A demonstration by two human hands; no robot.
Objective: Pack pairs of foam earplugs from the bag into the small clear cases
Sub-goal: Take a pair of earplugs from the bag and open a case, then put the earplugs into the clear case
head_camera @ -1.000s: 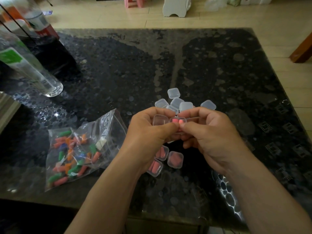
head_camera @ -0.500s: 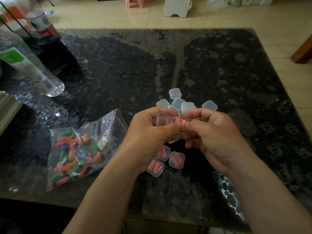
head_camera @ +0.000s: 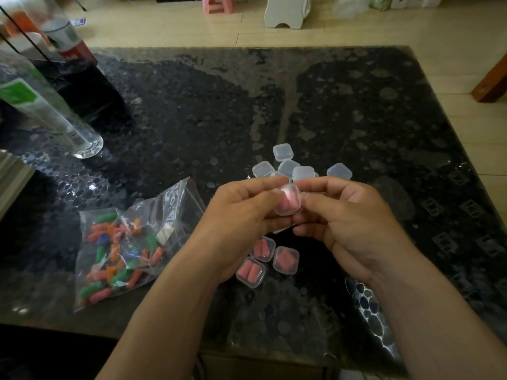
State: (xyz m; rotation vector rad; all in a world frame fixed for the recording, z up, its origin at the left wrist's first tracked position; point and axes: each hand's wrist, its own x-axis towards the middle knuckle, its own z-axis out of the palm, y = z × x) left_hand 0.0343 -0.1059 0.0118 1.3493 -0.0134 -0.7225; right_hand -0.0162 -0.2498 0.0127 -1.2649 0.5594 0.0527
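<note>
The fingers of both hands pinched one case between them, the left hand on its left edge, the right hand on its right, above the table. Pink earplugs showed through its wall; whether the lid had latched could not be told. Foam probably pushes back, so an uneven squeeze might leave a tip caught in the seam or let the lid spring open. The small, smooth case could also slip from so light a pinch and drop onto the three filled cases just near of the hands. Empty cases lay just beyond. The bag sat left, close to the left forearm, which could drag it.
</note>
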